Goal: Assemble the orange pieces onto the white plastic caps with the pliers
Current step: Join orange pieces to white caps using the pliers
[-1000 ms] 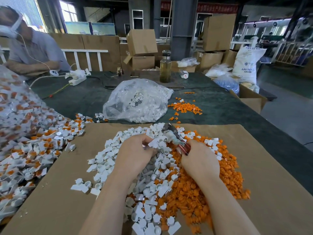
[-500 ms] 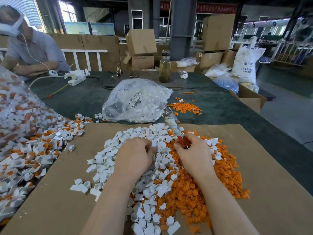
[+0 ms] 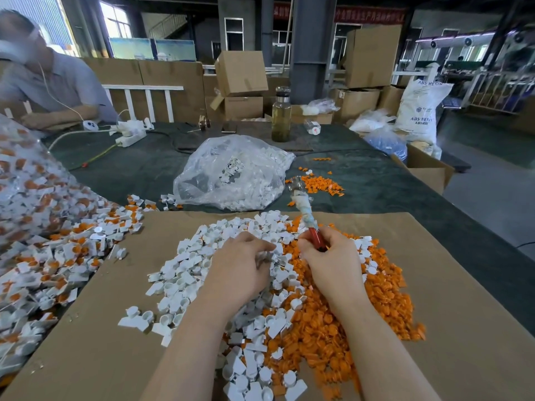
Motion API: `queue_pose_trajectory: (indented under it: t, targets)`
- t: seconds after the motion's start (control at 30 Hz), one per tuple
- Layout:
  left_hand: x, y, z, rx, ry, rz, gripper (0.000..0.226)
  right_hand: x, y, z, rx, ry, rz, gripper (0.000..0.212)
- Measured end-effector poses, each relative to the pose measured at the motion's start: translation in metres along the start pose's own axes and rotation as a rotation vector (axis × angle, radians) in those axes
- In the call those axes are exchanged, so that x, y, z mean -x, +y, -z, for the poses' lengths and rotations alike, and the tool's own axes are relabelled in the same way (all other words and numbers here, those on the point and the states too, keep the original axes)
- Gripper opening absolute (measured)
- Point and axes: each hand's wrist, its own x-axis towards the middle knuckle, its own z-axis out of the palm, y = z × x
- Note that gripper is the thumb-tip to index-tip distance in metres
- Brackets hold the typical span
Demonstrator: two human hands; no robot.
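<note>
A heap of white plastic caps (image 3: 185, 273) lies on a sheet of brown cardboard (image 3: 86, 351), with a heap of orange pieces (image 3: 385, 302) to its right. My right hand (image 3: 333, 261) grips the red handles of the pliers (image 3: 304, 212), whose taped jaws point up and away over the table. My left hand (image 3: 240, 264) rests on the white heap with fingers curled round a white cap near the pliers' handles; the cap itself is mostly hidden.
Finished caps with orange inserts (image 3: 49, 256) pile at the left beside a full clear bag (image 3: 26, 183). A clear bag of white caps (image 3: 231, 175), loose orange pieces (image 3: 321, 185) and a glass bottle (image 3: 281, 114) stand beyond. Another person (image 3: 43, 82) sits far left.
My right hand has swung the pliers from lying low over the heap to pointing up and away. My left hand has stayed on the white caps, shifting a little.
</note>
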Motion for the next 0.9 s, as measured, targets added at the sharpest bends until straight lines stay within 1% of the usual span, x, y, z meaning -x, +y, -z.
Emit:
queue_pose_trajectory:
  t: [0.17, 0.3, 0.4, 0.47, 0.57, 0.67, 0.77, 0.83, 0.9]
  targets:
    - [-0.002, -0.004, -0.002, 0.096, 0.061, 0.106, 0.028, -0.001, -0.001, 0.001, -0.056, 0.025, -0.007, 0.013]
    - [-0.002, -0.003, -0.001, 0.179, 0.142, 0.180, 0.024, -0.001, -0.002, 0.000, -0.087, 0.018, -0.013, 0.012]
    - [-0.003, 0.001, 0.003, 0.249, 0.201, 0.250, 0.016, -0.001, -0.002, 0.000, -0.128, 0.016, -0.009, 0.011]
    - [-0.004, 0.004, 0.005, 0.362, 0.235, 0.269, 0.009, 0.000, -0.003, 0.000, -0.161, 0.019, -0.010, 0.012]
    - [-0.004, 0.011, 0.007, 0.634, 0.270, 0.303, 0.015, 0.001, -0.004, -0.001, -0.179, 0.019, 0.003, 0.012]
    - [-0.004, 0.016, 0.008, 0.797, 0.228, 0.317, 0.012, 0.001, -0.006, -0.002, -0.200, 0.026, 0.021, 0.010]
    - [-0.003, 0.020, 0.009, 1.057, 0.167, 0.370, 0.012, 0.002, -0.006, -0.003, -0.219, 0.024, 0.037, 0.009]
    - [-0.003, 0.023, 0.008, 1.123, 0.168, 0.410, 0.011, 0.002, -0.007, -0.003, -0.237, 0.025, 0.048, 0.010]
    - [-0.004, 0.027, 0.006, 1.140, 0.180, 0.427, 0.012, 0.002, -0.008, -0.003, -0.251, 0.025, 0.061, 0.010]
